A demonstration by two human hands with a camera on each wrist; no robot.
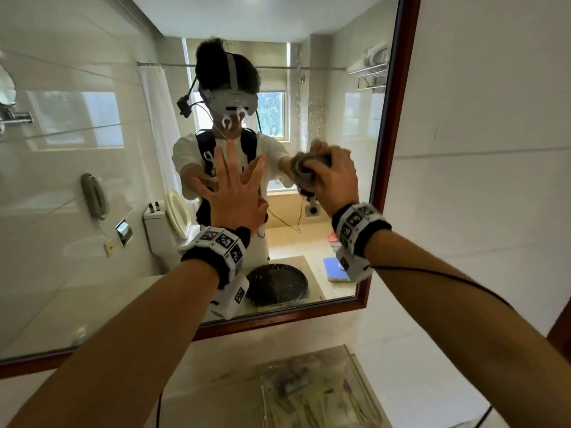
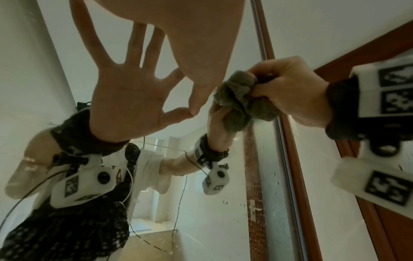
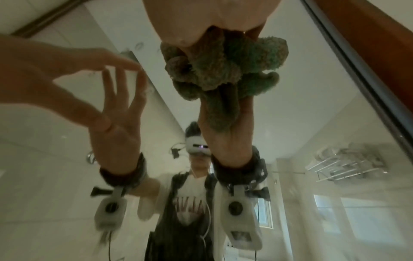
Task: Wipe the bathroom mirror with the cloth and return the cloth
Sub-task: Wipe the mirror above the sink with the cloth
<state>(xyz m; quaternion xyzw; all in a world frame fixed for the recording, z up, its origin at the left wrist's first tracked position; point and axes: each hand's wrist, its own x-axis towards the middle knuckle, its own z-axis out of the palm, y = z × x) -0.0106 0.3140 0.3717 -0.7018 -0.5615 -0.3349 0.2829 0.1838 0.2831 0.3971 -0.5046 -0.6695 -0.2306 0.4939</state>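
The bathroom mirror (image 1: 92, 180) in its brown wooden frame (image 1: 398, 118) fills the wall ahead. My left hand (image 1: 234, 193) is held flat with the fingers spread, and its fingertips touch the glass near the middle. My right hand (image 1: 336, 177) grips a bunched grey-green cloth (image 1: 301, 168) and presses it to the glass close to the right frame edge. In the left wrist view the left thumb (image 2: 196, 106) meets its own reflection beside the cloth (image 2: 241, 98). The right wrist view shows the cloth (image 3: 223, 67) wadded under my right hand (image 3: 208, 21).
Water droplets (image 1: 312, 118) speckle the glass above the cloth. White tiled wall (image 1: 479, 149) lies right of the frame. Below the mirror a clear tray (image 1: 321, 390) sits on the pale counter. A dark round basin (image 1: 276, 284) shows in the reflection.
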